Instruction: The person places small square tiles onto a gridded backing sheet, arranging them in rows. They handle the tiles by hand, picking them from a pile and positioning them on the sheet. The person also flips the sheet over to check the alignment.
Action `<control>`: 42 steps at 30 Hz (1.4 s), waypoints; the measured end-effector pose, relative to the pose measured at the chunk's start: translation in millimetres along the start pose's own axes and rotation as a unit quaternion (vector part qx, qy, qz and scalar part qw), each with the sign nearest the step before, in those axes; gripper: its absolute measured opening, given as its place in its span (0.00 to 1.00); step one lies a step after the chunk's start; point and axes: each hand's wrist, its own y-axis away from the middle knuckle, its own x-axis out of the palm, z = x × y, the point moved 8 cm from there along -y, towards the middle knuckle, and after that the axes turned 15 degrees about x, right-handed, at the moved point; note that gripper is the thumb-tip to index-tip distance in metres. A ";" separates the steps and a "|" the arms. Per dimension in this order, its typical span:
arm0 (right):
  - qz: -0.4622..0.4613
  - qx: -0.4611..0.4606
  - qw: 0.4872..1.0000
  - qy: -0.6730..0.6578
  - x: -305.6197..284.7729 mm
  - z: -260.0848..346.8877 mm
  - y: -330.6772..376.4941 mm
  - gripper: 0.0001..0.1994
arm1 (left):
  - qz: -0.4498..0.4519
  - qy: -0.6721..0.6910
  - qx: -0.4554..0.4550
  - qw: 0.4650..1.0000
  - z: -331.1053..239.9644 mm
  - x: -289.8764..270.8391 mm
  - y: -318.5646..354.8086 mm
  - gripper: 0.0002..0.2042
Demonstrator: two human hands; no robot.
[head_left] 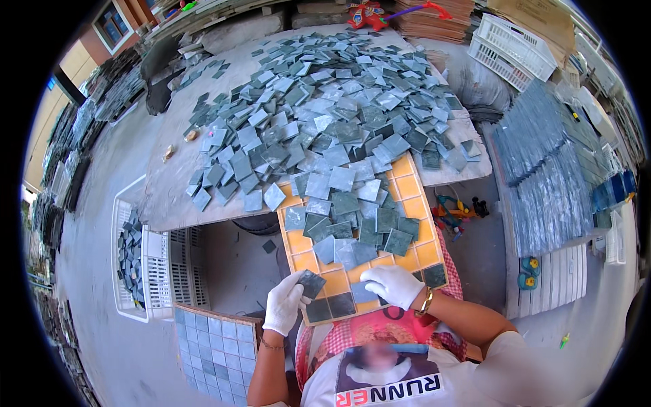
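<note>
My left hand [282,306], in a white glove, pinches a dark square stone tile [312,283] above the lower left of a yellow gridded tray [428,254]. My right hand [396,285], also gloved, bends over the tray's lower row with its fingers closed. A dark edge shows under those fingers, but what they hold is hidden. Beside it lies a blue-grey tile [364,292] in the grid. Dark tiles fill other cells along the near edge, including a corner tile [435,275]. Loose tiles [344,202] lie heaped over the tray's middle and far part.
A large pile of stone tiles [271,136] covers much of the table [173,197]. At left stand a white crate [157,271] of tiles and a filled tile panel [215,346]. Wrapped tile stacks [542,183] rise at right. A red toy [368,15] lies at the back.
</note>
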 end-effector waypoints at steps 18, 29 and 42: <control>-0.022 -0.115 0.968 0.221 15.9 29.6 36.5 0.20 | 0.157 -0.469 0.287 0.820 -25.5 34.6 12.2 0.31; -0.063 -0.072 0.970 0.225 1.9 32.2 29.8 0.24 | 0.084 -0.469 0.292 0.829 -26.1 8.3 9.7 0.21; -0.017 -0.075 0.982 0.174 4.7 24.5 28.1 0.24 | 0.065 -0.459 0.323 0.825 -27.0 6.1 48.5 0.26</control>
